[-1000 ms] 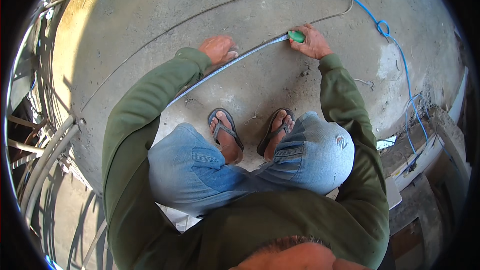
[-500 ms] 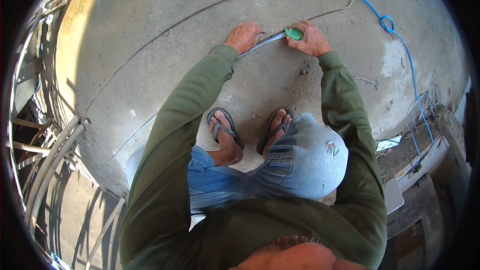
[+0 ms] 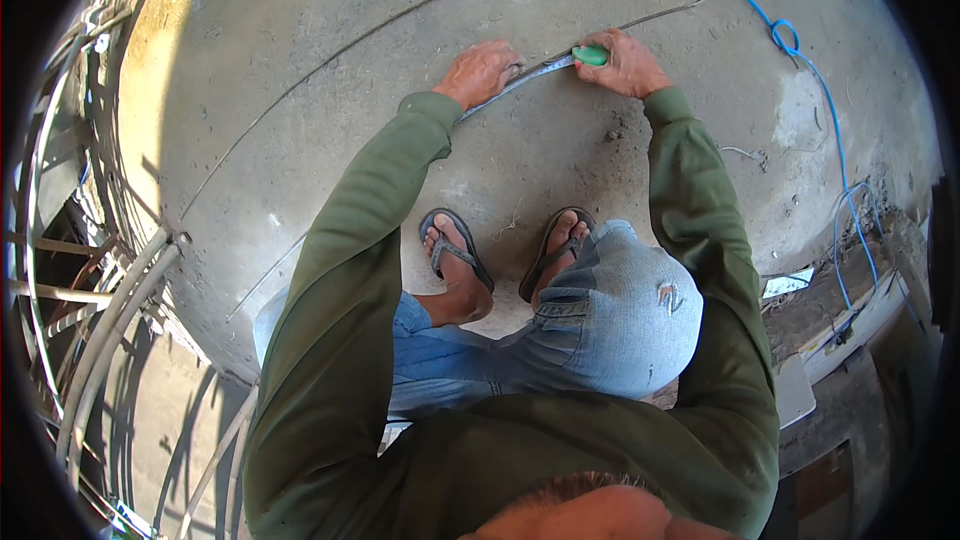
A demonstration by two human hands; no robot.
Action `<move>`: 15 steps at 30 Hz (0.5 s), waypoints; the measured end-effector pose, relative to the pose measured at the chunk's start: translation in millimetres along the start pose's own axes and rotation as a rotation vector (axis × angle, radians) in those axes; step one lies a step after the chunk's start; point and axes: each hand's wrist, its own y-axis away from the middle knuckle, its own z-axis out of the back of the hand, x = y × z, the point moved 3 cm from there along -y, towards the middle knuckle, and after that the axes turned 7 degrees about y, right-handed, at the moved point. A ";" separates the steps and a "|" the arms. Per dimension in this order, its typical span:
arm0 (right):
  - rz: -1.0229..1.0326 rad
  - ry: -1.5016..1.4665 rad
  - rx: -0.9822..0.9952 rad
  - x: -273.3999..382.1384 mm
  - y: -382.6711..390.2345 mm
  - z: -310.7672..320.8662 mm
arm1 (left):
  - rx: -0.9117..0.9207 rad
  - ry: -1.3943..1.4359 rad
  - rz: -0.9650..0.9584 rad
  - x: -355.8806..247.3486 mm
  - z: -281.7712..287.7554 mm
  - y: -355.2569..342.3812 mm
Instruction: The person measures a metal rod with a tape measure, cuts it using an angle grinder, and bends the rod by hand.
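Note:
My right hand [image 3: 628,64] is closed round a green tape measure [image 3: 591,55], held low over the concrete floor. From its case the pale blade [image 3: 540,71] stretches left and passes beneath my left hand [image 3: 478,74]. That hand is closed, knuckles up, on a thin dark metal rod [image 3: 655,14] running beside the blade; its fingertips are partly hidden. Beyond my right hand the rod bends back at the upper right into a long curved length [image 3: 400,12]. A thin straight length [image 3: 268,276] emerges on the floor left of my left sleeve.
A blue cable [image 3: 826,110] with a small loop runs down the right side. Bent metal bars [image 3: 110,350] crowd the left edge. Boards and rubble [image 3: 850,325] lie at the lower right. My sandalled feet [image 3: 455,255] stand between my arms on the concrete floor [image 3: 380,120].
My left hand has shifted slightly left along the rod and blade. My right hand keeps its grip on the tape measure. The whole view has moved a little.

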 end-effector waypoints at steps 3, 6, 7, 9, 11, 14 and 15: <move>0.004 0.038 0.025 4.2 -3.3 4.3 | 0.023 -0.023 0.035 -0.5 1.2 3.5; 0.043 0.075 0.039 9.5 -6.5 8.4 | 0.063 -0.031 0.005 -2.0 2.6 2.0; 0.043 0.075 0.040 10.6 -6.4 9.9 | 0.069 -0.026 0.015 -1.7 3.6 1.2; 0.069 0.064 -0.021 15.2 -5.9 14.0 | 0.072 -0.021 0.030 1.9 4.3 1.0; 0.087 0.071 -0.036 15.0 -8.6 13.5 | 0.014 0.022 0.075 4.5 8.0 -2.5; 0.111 0.092 -0.064 12.3 -14.5 9.5 | -0.035 0.055 0.113 4.0 13.4 -2.9; 0.123 0.106 -0.074 12.5 -16.3 7.8 | -0.035 0.054 0.113 4.0 14.3 -2.5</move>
